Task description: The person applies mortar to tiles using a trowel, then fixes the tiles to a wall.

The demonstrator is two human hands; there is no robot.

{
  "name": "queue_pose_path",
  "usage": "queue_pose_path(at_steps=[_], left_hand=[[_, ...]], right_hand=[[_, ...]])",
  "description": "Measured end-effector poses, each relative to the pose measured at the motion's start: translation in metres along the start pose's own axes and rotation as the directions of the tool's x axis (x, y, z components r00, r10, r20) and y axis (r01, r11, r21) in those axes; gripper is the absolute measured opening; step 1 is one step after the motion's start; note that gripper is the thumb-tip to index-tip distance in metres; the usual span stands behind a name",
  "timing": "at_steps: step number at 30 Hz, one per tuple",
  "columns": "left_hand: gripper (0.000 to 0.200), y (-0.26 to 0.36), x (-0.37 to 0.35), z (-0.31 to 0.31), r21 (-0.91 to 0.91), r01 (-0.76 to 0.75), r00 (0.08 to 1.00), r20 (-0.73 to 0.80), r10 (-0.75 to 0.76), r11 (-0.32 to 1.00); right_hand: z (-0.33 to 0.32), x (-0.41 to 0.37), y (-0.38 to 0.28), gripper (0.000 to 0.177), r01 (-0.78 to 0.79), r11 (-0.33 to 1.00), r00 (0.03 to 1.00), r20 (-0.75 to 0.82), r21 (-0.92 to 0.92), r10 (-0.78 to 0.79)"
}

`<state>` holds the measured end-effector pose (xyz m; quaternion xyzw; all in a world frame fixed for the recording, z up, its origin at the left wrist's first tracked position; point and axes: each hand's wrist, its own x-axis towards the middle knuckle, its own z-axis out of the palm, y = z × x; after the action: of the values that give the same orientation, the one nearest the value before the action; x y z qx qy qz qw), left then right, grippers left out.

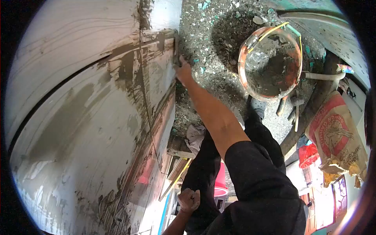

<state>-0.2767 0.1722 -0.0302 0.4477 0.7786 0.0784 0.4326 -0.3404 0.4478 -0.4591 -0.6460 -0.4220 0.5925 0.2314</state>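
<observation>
Up near twelve o'clock, the trowel (176, 47) presses edge-on against the mortar-smeared slab (90, 117), and the right hand (183, 72) is wrapped tight around its handle. At six o'clock the left hand (189, 199) is curled into a fist. A mortar bucket (250, 84) stands at two o'clock.

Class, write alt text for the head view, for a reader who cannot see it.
The right hand presses a trowel against a mortar-smeared wall. The left hand is clenched beside the trousers; a bucket of mortar stands on the rubble-strewn ground.
</observation>
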Motion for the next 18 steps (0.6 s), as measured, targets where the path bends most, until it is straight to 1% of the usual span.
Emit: queue_pose_path(at_steps=[1,2,4,5,8,10,11,12,15,17,18], left_hand=[[0.031,0.005,0.004,0.000,-0.023,0.023,1.000,-0.012,-0.023,0.999],[0.031,0.007,0.008,0.000,-0.043,0.040,0.999,-0.028,-0.041,0.998],[0.031,0.011,0.007,-0.001,-0.047,0.015,1.000,0.002,-0.014,0.999],[0.031,0.011,0.008,0.000,-0.048,-0.002,1.000,0.011,0.002,0.999],[0.038,0.000,0.005,0.008,0.006,-0.122,0.992,0.017,0.122,0.993],[0.038,0.011,0.012,0.006,-0.026,-0.045,0.999,0.008,0.046,0.999],[0.038,0.015,0.015,0.004,-0.040,-0.005,1.000,0.002,0.005,0.999],[0.038,0.014,0.014,0.006,-0.049,-0.012,1.000,-0.004,0.012,0.999],[0.037,0.013,0.012,0.010,-0.060,-0.036,0.999,0.002,0.036,0.998],[0.036,0.018,0.015,0.007,-0.038,-0.059,0.997,0.038,0.060,0.998],[0.035,0.022,0.020,0.006,-0.038,-0.082,0.996,0.027,0.083,0.996]], right_hand=[[-0.008,-0.013,-0.013,0.062,0.064,0.998,0.998,-0.001,-0.011,-0.064],[-0.028,-0.030,-0.024,0.059,-0.216,0.976,0.947,0.250,0.038,0.200],[-0.065,-0.063,-0.039,0.057,-0.272,0.938,0.945,0.244,0.214,0.218],[-0.078,-0.067,-0.043,0.056,-0.290,0.908,0.945,0.243,0.301,0.220],[-0.105,-0.039,-0.039,0.051,-0.372,0.864,0.920,0.261,0.340,0.294],[-0.109,0.001,-0.048,0.037,-0.287,0.942,0.950,0.178,0.176,0.256],[-0.112,0.021,-0.053,0.033,-0.324,0.938,0.917,0.283,0.119,0.281],[-0.114,0.040,-0.058,0.029,-0.352,0.934,0.872,0.384,0.058,0.305],[-0.112,0.073,-0.079,0.021,-0.457,0.889,0.801,0.436,0.003,0.410],[-0.120,0.074,-0.101,0.019,-0.510,0.860,0.768,0.455,0.010,0.450],[-0.125,0.076,-0.113,0.018,-0.531,0.847,0.754,0.464,0.013,0.465]])
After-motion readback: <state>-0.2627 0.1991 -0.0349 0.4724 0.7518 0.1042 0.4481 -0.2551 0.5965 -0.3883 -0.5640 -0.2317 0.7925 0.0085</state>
